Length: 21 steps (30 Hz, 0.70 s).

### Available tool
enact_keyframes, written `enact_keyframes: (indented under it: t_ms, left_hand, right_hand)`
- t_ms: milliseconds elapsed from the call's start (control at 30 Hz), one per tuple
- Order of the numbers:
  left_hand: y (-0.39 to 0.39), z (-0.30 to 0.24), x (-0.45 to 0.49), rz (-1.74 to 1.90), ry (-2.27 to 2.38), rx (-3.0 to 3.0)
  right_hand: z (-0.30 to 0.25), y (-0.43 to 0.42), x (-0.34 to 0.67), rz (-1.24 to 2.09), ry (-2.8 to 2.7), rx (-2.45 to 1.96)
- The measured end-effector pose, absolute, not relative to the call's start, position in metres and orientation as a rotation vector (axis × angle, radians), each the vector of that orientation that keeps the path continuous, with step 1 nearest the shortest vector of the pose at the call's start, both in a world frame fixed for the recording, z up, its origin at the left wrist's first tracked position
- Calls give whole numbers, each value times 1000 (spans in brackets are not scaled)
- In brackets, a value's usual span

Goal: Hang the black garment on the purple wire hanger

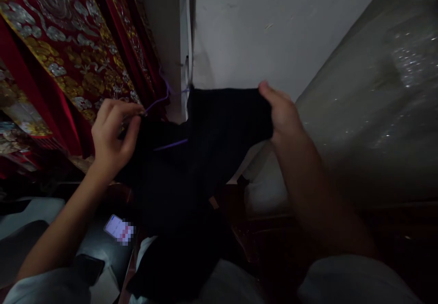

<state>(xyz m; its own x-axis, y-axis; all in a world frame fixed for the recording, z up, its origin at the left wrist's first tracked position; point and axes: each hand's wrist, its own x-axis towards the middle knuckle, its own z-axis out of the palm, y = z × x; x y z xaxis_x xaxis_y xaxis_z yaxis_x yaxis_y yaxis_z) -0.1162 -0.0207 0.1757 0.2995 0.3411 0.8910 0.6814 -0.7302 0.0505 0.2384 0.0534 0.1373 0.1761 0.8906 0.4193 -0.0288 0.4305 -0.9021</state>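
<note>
A black cloth [219, 126] is stretched between my hands and hangs down over my lap. My right hand [282, 112] grips its upper right edge, thumb on top and the other fingers hidden behind. At the cloth's left side, my left hand [116, 131] is closed in a pinch on the edge. A purple cord [157, 102] runs from those fingertips up and over toward the cloth's raised corner. Lower on the cloth lies another short stretch of purple cord [171, 145]. Dim light hides the folds.
Red fabric with gold and silver embroidery [68, 48] hangs at the left. A pale wall [260, 30] stands ahead, with clear plastic sheeting [369, 112] at the right. A lit phone [118, 228] lies at lower left, near a dark flat object [89, 267].
</note>
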Motion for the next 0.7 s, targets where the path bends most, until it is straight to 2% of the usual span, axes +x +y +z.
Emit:
enact_keyframes:
  t_ms: [100, 233, 600, 700]
  left_hand:
    - [-30, 160, -108, -1160, -824, -2376]
    - [-28, 134, -95, -883, -1054, -2655]
    - [9, 90, -69, -1052, -1565, -2665]
    - [12, 85, -66, -984, -1630, -2665]
  right_hand:
    - [150, 89, 243, 923, -1084, -888]
    - [151, 108, 239, 977, -1073, -885]
    - [127, 109, 232, 983, -1136, -836]
    - [122, 113, 244, 989, -1113, -828]
